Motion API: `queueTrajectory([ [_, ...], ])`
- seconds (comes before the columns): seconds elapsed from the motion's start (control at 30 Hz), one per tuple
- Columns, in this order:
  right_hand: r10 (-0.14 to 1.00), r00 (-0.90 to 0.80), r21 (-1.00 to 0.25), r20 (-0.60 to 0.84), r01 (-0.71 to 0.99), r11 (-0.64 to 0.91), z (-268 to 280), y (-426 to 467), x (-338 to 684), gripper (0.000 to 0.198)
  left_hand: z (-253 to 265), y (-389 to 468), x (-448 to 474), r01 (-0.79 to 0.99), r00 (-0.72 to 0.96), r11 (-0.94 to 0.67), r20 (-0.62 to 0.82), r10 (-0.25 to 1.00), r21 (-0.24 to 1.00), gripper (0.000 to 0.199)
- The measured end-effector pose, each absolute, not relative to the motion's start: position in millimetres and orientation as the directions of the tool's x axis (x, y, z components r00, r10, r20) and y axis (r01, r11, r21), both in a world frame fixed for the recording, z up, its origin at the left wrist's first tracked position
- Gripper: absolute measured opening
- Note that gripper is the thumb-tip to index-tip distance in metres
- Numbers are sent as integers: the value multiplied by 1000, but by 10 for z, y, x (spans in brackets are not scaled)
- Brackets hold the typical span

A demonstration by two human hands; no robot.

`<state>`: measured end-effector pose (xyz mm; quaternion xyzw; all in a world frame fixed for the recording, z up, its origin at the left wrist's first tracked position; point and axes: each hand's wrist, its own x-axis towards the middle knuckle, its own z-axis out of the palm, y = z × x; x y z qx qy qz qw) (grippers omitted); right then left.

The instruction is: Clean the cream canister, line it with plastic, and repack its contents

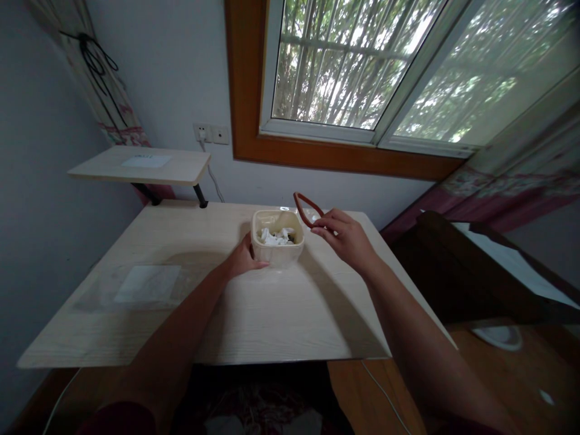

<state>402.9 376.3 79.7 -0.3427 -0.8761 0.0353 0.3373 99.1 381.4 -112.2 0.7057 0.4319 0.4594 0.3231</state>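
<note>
Right hand point(345, 237), arm extended forward, is pinching a brown ring point(299, 211); left hand point(243, 258), likewise extended, is clasping a cream container point(281, 256).

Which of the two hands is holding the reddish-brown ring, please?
The right hand pinches the reddish-brown ring between thumb and fingers, while the left hand instead holds the cream container by its side.

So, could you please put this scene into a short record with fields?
Left hand: cupped against the left side of the cream container
Right hand: holding a reddish-brown loop, raised beside the container
Contents: crumpled white pieces, some dark bits
Surface: pale desk
Desk's far left: raised shelf
Beyond desk: window
</note>
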Motion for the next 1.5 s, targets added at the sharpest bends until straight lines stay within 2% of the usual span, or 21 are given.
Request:
queueTrajectory([
  [0.4,743,-505,-159,439,770,617,165,3765,4369,22,-996,3761,1057,245,203,-371,327,923,896,114],
  [0.73,783,-557,-19,278,812,584,-236,3720,4593,22,-1047,3790,1026,292,204,-370,321,925,882,113],
  [0.9,786,-566,-29,250,807,590,-400,3711,4637,23,-1041,3780,1034,288,193,-364,318,928,886,115],
  [1.07,777,-561,-78,285,795,602,-541,3680,4646,21,-1031,3773,1028,315,197,-363,314,929,877,114],
  [1.33,821,-501,-116,272,830,545,-776,3666,4644,24,-1116,3814,1002,247,204,-378,333,920,892,114],
  [1.5,825,-493,-128,277,832,540,-825,3683,4665,26,-1135,3807,997,281,168,-366,330,929,887,114],
])
